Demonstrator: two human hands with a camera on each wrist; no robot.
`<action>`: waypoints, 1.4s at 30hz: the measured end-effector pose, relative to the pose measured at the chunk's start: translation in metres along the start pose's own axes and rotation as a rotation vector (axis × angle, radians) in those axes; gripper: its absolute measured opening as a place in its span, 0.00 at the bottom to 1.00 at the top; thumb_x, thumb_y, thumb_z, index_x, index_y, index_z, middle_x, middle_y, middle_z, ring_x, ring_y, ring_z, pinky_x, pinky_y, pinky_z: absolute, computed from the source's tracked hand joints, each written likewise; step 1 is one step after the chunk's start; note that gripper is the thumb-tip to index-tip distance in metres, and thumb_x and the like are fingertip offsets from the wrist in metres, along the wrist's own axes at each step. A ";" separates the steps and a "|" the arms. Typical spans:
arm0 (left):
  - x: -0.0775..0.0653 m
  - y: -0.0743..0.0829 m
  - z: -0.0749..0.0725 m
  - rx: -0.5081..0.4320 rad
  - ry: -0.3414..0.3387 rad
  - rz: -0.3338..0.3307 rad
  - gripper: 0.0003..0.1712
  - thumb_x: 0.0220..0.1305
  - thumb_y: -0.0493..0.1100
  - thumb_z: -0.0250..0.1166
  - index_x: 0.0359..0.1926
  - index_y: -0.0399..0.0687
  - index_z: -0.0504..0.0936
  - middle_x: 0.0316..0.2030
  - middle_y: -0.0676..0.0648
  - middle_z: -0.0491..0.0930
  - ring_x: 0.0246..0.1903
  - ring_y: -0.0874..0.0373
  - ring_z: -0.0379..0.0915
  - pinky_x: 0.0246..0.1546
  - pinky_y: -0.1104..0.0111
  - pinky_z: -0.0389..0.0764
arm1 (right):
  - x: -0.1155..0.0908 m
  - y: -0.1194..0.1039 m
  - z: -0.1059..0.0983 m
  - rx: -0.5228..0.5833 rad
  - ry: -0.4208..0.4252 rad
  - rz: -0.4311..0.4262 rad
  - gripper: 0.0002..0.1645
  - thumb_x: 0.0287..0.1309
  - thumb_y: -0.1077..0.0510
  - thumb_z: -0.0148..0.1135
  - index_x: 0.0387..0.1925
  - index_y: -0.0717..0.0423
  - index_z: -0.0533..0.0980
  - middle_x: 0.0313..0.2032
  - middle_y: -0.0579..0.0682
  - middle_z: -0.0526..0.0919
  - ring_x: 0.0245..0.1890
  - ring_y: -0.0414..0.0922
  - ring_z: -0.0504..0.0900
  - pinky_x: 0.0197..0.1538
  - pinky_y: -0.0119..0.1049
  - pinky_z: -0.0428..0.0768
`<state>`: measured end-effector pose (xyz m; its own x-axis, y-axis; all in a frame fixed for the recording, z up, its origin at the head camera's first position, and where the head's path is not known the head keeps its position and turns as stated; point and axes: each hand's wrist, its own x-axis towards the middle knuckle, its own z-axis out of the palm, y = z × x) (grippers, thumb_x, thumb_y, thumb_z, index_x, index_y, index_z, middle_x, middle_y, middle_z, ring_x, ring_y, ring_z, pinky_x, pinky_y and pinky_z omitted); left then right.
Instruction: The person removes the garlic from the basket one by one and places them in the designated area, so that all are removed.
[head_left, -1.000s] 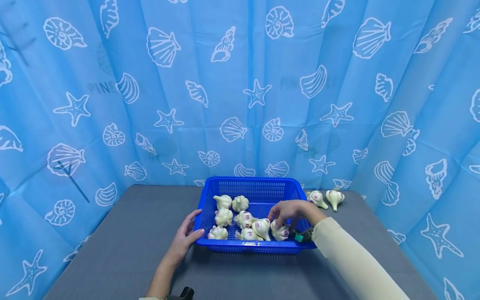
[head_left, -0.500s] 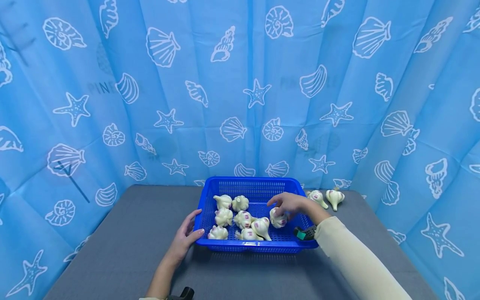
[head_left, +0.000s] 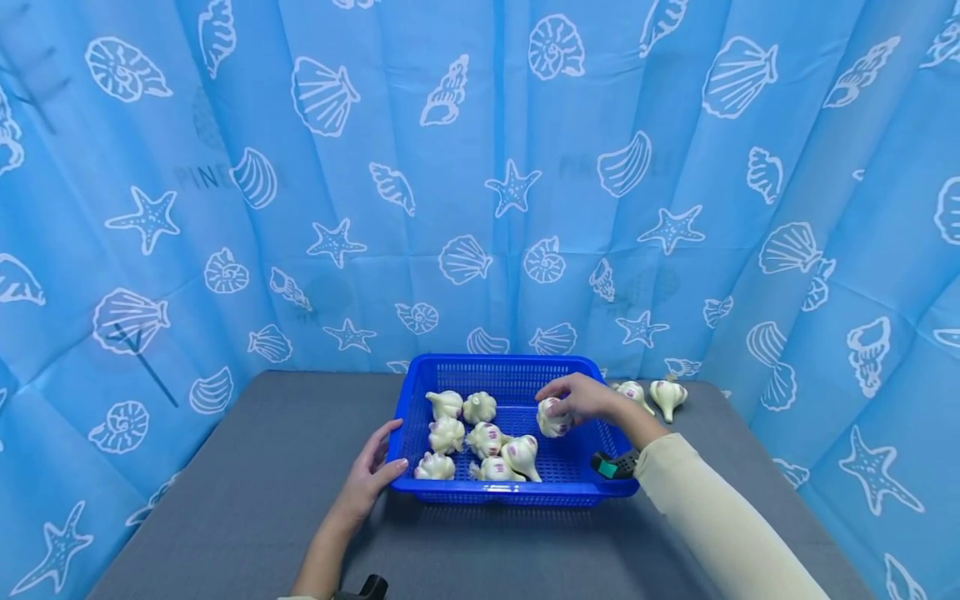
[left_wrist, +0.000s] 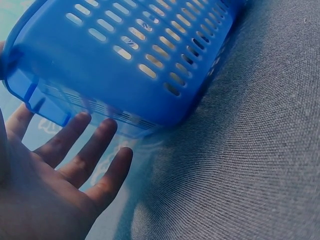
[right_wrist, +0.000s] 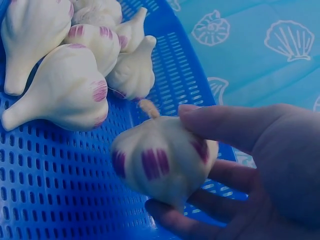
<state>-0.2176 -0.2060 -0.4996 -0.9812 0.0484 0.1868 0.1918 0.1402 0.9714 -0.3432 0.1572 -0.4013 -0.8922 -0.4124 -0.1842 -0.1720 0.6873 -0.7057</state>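
A blue plastic basket (head_left: 517, 487) stands on the table, with several white, purple-marked garlic bulbs (head_left: 447, 435) lying in its left and middle part. My right hand (head_left: 583, 397) holds one garlic bulb (right_wrist: 160, 157) between thumb and fingers over the basket's right part. The stub of that bulb's root or stem points up in the right wrist view. My left hand (head_left: 365, 472) touches the basket's left rim near the front corner. In the left wrist view, this hand's fingers (left_wrist: 92, 155) are spread and fairly straight outside the basket wall (left_wrist: 125, 75).
Two more garlic bulbs, one partly hidden by the basket and right arm, the other (head_left: 668, 398) farther right, lie on the grey tabletop (head_left: 300, 433). A blue curtain (head_left: 510, 250) with white shell prints hangs behind and at both sides.
My right hand has moved back and slightly up in the basket, bringing the garlic bulb away from the front. The left hand and the other bulbs have stayed in place.
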 end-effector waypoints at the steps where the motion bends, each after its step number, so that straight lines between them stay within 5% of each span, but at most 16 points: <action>1: 0.000 0.000 0.000 0.001 -0.001 -0.001 0.34 0.66 0.48 0.60 0.71 0.62 0.61 0.71 0.34 0.54 0.67 0.32 0.55 0.58 0.38 0.64 | 0.000 0.000 0.000 0.003 0.010 -0.005 0.16 0.60 0.62 0.65 0.51 0.56 0.81 0.46 0.53 0.81 0.39 0.48 0.79 0.37 0.45 0.83; 16: 0.000 -0.001 -0.001 0.005 -0.002 -0.005 0.34 0.66 0.48 0.59 0.71 0.63 0.61 0.72 0.34 0.53 0.67 0.31 0.53 0.58 0.38 0.64 | -0.008 0.006 -0.006 0.094 0.126 -0.154 0.20 0.61 0.64 0.63 0.54 0.64 0.77 0.44 0.58 0.82 0.38 0.48 0.81 0.37 0.48 0.83; 25: 0.000 -0.001 0.001 0.010 0.006 -0.011 0.34 0.66 0.46 0.60 0.71 0.62 0.61 0.71 0.34 0.55 0.67 0.32 0.55 0.58 0.38 0.64 | -0.016 0.009 -0.009 0.182 0.218 -0.182 0.22 0.64 0.62 0.61 0.58 0.65 0.74 0.51 0.63 0.80 0.46 0.54 0.81 0.41 0.44 0.83; 42: -0.001 0.000 0.001 0.015 0.005 -0.009 0.34 0.67 0.45 0.59 0.71 0.62 0.60 0.71 0.34 0.55 0.66 0.32 0.56 0.58 0.38 0.65 | -0.022 0.017 -0.025 0.201 0.498 -0.222 0.26 0.61 0.62 0.64 0.60 0.66 0.73 0.56 0.65 0.77 0.59 0.60 0.73 0.50 0.43 0.78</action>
<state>-0.2165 -0.2050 -0.4995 -0.9830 0.0422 0.1784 0.1829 0.1551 0.9708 -0.3365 0.1931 -0.3922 -0.9411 -0.1688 0.2928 -0.3380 0.4692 -0.8158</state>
